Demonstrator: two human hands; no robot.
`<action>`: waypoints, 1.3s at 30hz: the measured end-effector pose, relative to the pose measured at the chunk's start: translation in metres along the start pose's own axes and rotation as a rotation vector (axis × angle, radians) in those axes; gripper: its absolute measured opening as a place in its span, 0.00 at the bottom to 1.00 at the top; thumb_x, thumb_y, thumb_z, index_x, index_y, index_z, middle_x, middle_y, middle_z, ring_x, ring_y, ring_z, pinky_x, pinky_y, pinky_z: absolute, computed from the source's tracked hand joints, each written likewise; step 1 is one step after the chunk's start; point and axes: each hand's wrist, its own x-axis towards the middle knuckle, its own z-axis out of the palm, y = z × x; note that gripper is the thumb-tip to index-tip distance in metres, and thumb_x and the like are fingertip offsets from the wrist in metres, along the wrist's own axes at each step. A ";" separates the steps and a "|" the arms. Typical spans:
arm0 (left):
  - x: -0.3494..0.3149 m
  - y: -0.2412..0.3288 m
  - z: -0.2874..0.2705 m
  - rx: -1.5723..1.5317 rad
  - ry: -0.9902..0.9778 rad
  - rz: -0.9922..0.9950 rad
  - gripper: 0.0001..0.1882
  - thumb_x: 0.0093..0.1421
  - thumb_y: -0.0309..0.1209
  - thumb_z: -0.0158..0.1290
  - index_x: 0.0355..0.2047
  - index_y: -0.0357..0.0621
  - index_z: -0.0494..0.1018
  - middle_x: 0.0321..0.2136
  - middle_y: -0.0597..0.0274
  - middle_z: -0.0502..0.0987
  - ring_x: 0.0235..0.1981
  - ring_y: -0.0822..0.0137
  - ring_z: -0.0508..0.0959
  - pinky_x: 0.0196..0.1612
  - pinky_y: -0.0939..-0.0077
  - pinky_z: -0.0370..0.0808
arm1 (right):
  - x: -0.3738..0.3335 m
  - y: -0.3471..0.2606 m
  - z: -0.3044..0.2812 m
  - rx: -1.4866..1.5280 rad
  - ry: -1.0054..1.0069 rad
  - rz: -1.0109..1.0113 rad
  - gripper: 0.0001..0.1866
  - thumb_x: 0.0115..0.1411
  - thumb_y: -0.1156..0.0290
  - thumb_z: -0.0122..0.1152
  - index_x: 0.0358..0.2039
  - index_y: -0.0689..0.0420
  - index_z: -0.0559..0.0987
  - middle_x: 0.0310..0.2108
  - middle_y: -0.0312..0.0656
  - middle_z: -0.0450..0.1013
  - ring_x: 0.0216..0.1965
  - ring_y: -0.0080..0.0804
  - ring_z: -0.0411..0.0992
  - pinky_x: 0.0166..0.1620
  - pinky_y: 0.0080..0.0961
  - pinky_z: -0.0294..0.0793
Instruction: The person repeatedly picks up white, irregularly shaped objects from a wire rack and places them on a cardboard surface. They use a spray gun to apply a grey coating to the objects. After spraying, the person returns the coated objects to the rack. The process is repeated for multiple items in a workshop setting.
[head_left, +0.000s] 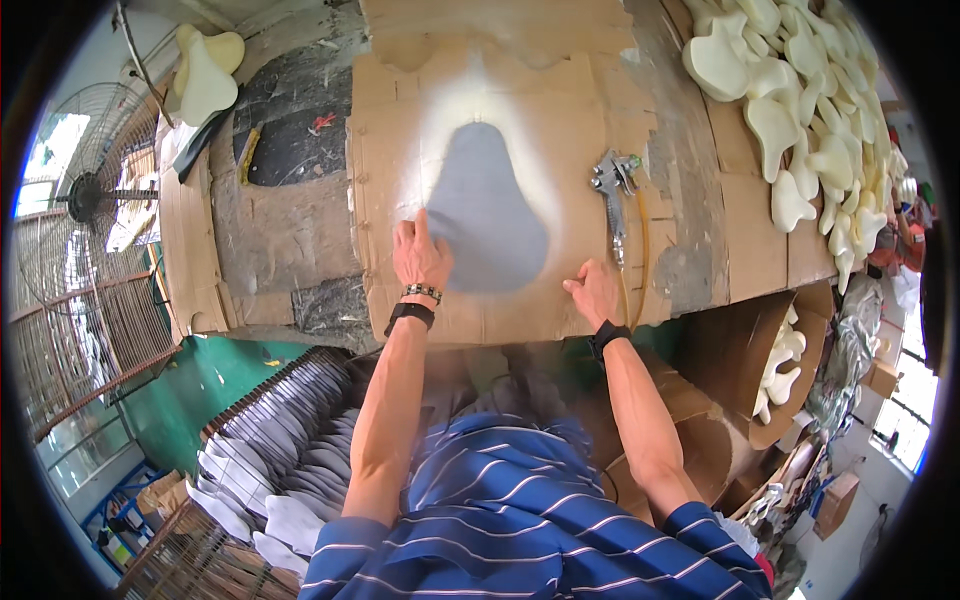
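Cardboard box [814, 310] holds cream foam pieces [788, 348].

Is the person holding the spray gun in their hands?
No, the spray gun lies on the cardboard, beyond the curled fingers of the right hand.

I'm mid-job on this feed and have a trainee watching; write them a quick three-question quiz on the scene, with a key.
1. The left hand is at the edge of which thing?
A) a wire fan
B) a grey saddle-shaped piece
C) a blue crate

2. True or false: the spray gun is to the right of the grey saddle-shaped piece.

3. Fill in: the big heap of cream saddle-shaped pieces is on the picture's ____ side.

Key: 1. B; 2. True; 3. right
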 end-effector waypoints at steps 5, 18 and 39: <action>0.006 0.001 -0.001 0.020 -0.058 -0.024 0.27 0.52 0.28 0.58 0.55 0.44 0.71 0.40 0.52 0.71 0.44 0.49 0.72 0.44 0.56 0.73 | 0.001 0.001 0.000 0.004 -0.009 0.010 0.18 0.47 0.70 0.74 0.33 0.58 0.71 0.35 0.48 0.71 0.40 0.51 0.73 0.42 0.44 0.72; 0.029 0.001 0.016 0.066 -0.230 -0.121 0.06 0.51 0.31 0.58 0.31 0.48 0.79 0.37 0.54 0.75 0.43 0.51 0.75 0.46 0.59 0.74 | 0.003 -0.008 -0.003 -0.018 -0.016 0.043 0.17 0.46 0.71 0.74 0.32 0.59 0.73 0.35 0.50 0.72 0.41 0.52 0.73 0.43 0.45 0.72; -0.125 -0.047 -0.019 -1.061 -0.428 -0.596 0.15 0.61 0.39 0.60 0.38 0.44 0.70 0.29 0.69 0.71 0.30 0.76 0.71 0.35 0.80 0.70 | -0.014 -0.008 -0.005 -0.071 0.065 -0.099 0.14 0.53 0.68 0.69 0.34 0.57 0.73 0.36 0.49 0.73 0.40 0.53 0.73 0.42 0.46 0.72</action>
